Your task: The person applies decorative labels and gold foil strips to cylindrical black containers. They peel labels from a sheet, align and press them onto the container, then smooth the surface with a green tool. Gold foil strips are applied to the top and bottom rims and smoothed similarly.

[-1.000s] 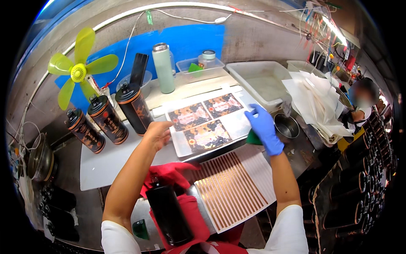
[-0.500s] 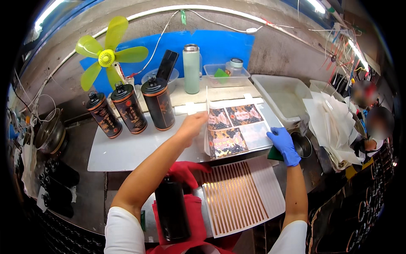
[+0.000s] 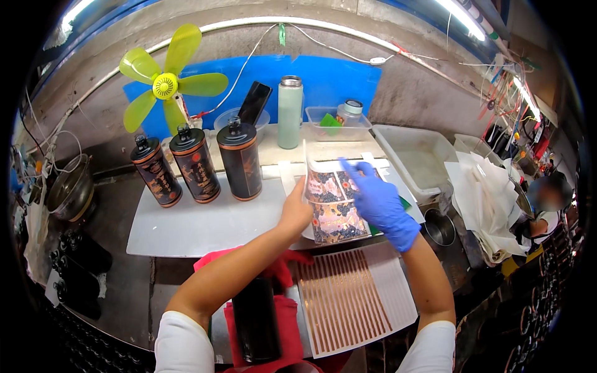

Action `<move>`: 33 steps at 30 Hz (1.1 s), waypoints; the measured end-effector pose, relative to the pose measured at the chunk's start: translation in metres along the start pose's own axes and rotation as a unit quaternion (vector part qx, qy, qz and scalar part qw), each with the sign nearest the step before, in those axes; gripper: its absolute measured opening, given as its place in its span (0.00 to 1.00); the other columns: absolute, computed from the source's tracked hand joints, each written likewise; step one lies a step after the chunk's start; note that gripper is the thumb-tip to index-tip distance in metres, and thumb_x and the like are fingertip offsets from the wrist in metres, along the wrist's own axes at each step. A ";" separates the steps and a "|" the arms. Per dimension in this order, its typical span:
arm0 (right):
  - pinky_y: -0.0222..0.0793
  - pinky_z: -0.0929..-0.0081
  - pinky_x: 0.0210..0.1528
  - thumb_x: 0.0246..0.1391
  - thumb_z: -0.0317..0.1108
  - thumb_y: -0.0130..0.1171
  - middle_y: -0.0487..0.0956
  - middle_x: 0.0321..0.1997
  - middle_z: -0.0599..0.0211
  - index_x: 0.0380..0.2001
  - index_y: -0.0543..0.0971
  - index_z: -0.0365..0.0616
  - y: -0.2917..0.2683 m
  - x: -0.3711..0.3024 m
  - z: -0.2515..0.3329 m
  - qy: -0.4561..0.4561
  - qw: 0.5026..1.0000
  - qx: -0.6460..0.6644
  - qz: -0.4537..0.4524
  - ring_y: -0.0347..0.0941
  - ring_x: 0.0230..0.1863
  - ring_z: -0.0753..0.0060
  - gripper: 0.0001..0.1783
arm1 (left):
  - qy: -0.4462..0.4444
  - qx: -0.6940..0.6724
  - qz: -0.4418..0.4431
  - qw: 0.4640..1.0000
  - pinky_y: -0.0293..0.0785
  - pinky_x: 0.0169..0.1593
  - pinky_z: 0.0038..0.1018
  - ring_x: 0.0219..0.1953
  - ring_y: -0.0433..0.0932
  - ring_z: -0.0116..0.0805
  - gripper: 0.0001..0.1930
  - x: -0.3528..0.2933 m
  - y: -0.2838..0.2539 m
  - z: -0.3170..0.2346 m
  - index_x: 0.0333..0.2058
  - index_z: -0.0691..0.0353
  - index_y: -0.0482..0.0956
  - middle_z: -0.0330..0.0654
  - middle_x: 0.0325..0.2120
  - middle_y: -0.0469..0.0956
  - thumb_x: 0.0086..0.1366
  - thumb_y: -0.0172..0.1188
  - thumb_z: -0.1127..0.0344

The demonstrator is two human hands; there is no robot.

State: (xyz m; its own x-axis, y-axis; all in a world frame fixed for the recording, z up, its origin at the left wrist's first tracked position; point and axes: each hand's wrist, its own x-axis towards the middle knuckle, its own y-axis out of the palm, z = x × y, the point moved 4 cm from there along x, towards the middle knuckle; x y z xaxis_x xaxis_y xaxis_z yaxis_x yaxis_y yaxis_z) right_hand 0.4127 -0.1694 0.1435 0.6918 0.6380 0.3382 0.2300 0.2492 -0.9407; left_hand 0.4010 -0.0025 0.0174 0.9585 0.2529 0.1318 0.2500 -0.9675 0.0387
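Observation:
My bare left hand [image 3: 297, 208] is closed on the left edge of a printed sheet [image 3: 339, 221] with dark floral and pink panels; that edge curls upward. My blue-gloved right hand [image 3: 387, 208] lies over the sheet's right part, fingers stretched out and slightly apart, hiding what is under it. Nearer me, a sheet with copper stripes [image 3: 342, 298] lies at the front edge of the white board [image 3: 174, 233]. A plain black canister [image 3: 255, 323] rests on red cloth [image 3: 289, 320] below my left forearm.
Three decorated black canisters [image 3: 196, 165] stand at the left of the board, near a yellow-green fan [image 3: 165, 86]. Behind are a phone [image 3: 255, 102], a pale green bottle [image 3: 290, 115] and a clear tub [image 3: 320, 127]. To the right sit a basin [image 3: 410, 155], metal cup [image 3: 439, 227] and crumpled papers [image 3: 482, 199].
My right hand has moved left and up from the printed sheet's right edge to lie over it. My left hand still holds the left edge. The whole view has shifted slightly.

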 end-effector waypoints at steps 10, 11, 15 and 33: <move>0.72 0.62 0.34 0.50 0.32 0.50 0.73 0.46 0.61 0.37 0.76 0.49 0.038 0.067 0.040 -0.259 0.959 -0.052 0.101 0.76 0.37 0.57 0.10 | -0.015 0.172 -0.015 0.985 0.64 0.53 0.41 0.51 0.67 0.57 0.26 -0.017 0.028 -0.037 0.52 0.71 0.59 0.64 0.45 0.68 0.52 0.52 0.74; 0.72 0.62 0.34 0.49 0.33 0.51 0.74 0.43 0.61 0.35 0.76 0.49 0.047 0.072 0.039 -0.250 0.960 -0.054 0.117 0.76 0.36 0.56 0.09 | -0.037 0.175 -0.028 0.984 0.63 0.54 0.43 0.50 0.66 0.59 0.25 -0.016 0.028 -0.036 0.50 0.73 0.60 0.66 0.43 0.69 0.51 0.52 0.74; 0.72 0.61 0.33 0.49 0.35 0.52 0.77 0.33 0.59 0.33 0.75 0.48 0.049 0.076 0.044 -0.294 0.946 -0.076 0.111 0.76 0.32 0.55 0.08 | -0.140 0.159 -0.078 0.974 0.63 0.54 0.43 0.49 0.67 0.60 0.23 -0.010 0.030 -0.020 0.48 0.74 0.62 0.68 0.42 0.69 0.51 0.52 0.73; 0.70 0.62 0.31 0.45 0.25 0.52 0.72 0.38 0.66 0.34 0.73 0.50 0.025 0.059 0.014 -0.277 0.952 -0.061 0.111 0.75 0.35 0.60 0.11 | 0.158 0.472 0.252 0.830 0.55 0.52 0.42 0.51 0.64 0.47 0.17 -0.043 -0.038 -0.027 0.47 0.58 0.70 0.49 0.45 0.70 0.58 0.48 0.66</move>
State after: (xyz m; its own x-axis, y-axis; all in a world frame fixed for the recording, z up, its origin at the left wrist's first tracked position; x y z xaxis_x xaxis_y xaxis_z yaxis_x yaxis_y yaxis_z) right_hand 0.4500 -0.1151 0.1403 0.2728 0.9602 0.0603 0.2217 -0.0017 -0.9751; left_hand 0.3460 0.0238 0.0369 0.9273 -0.3409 0.1544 -0.0326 -0.4845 -0.8742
